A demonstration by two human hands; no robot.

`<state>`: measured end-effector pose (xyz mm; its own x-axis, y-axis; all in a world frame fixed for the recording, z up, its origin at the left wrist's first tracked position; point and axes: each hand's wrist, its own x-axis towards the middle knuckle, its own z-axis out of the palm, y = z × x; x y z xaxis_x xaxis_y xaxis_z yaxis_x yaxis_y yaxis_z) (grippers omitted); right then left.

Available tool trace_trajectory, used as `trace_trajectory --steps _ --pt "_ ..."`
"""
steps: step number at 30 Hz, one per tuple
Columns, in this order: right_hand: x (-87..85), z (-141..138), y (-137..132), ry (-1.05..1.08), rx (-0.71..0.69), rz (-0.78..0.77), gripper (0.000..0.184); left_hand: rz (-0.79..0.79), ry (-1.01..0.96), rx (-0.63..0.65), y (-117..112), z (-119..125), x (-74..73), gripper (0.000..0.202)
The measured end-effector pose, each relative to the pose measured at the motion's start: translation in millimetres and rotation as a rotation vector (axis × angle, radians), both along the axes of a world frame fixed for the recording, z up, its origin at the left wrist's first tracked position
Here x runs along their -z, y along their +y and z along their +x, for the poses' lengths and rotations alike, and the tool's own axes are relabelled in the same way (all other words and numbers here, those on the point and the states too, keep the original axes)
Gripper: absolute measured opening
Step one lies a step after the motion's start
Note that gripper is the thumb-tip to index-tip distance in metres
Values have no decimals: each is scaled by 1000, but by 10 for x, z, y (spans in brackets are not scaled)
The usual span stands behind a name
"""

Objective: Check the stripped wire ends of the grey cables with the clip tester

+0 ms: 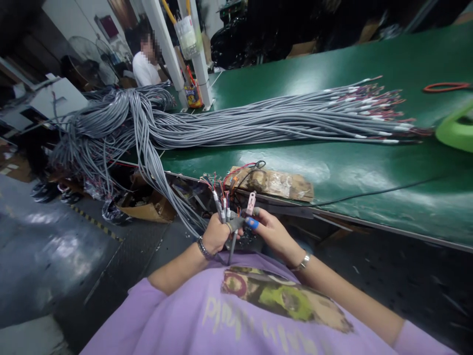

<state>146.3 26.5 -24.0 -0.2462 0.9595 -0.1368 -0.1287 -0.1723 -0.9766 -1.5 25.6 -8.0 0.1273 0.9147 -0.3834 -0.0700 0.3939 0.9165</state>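
My left hand (218, 232) is closed round several grey cables (217, 203), whose stripped ends fan out in thin coloured wires above the fist. Its thumb has a dark grey cover. One cable end (233, 245) hangs below between the hands. Close on the right, my right hand (275, 235) pinches a small flat pale-pink tool (251, 203) with a hole at its top; its kind is unclear. A blue wrap (252, 223) covers the right thumb. The fingertips of both hands nearly meet, and what lies between them is too small to make out.
A long bundle of grey cables (236, 129) lies across the green table (369, 182), piled at its left end. A worn wooden board (275, 183) sits at the near edge. A green object (456, 129) stands at right; a cardboard box (150, 204) is below left. A person (145, 66) is behind.
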Motion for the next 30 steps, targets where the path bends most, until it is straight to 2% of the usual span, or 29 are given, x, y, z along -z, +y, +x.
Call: trace_trajectory --steps 7,10,13,16,18,21,25,28,30 --pt "82 -9 -4 68 2 -111 44 -11 106 165 -25 -70 -8 48" --pt "81 -7 -42 72 51 -113 45 44 122 133 -67 -68 21 46" --pt "48 -21 -88 78 47 -130 45 110 90 33 -111 -52 73 45" --pt "61 -35 -123 76 13 -156 45 100 59 -92 -127 -48 124 45" --pt "93 -28 -130 70 2 -157 44 91 46 -131 -122 -59 144 45" --pt "96 2 -110 55 -11 -119 39 96 26 -108 -111 -85 149 44" --pt "-45 -1 -58 42 -74 -34 34 56 0 -60 -111 -90 127 44" --pt "-122 -46 -29 37 -121 -60 36 34 -3 -22 -117 -69 103 44" --pt "-110 -70 -14 31 -113 -91 37 32 11 12 -120 -59 91 43"
